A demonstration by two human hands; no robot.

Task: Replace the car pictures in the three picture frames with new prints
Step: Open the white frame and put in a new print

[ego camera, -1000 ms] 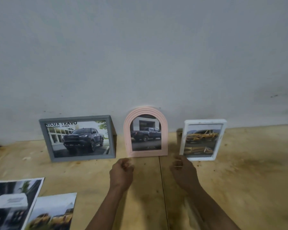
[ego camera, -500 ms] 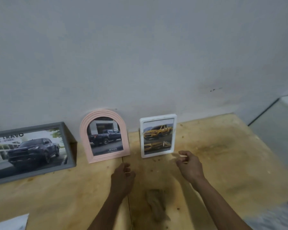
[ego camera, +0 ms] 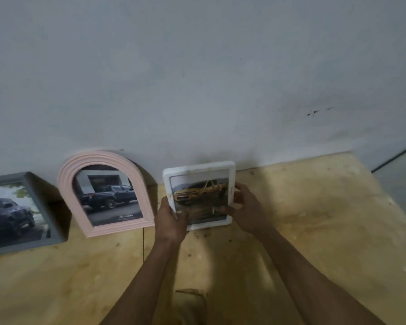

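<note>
Head view: white frame (ego camera: 198, 170) near the table's (ego camera: 314, 219) back edge.
Left hand (ego camera: 170, 221): grips its left side.
Right hand (ego camera: 246, 208): grips its right side.

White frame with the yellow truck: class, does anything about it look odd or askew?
Yes. The white frame tilts out of line with the pink arched frame, gripped by the left hand and right hand; its rim looks scuffed.

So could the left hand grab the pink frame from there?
Probably yes. The pink frame stands just beside the left hand with nothing between, but that hand is busy gripping the white frame.
</note>
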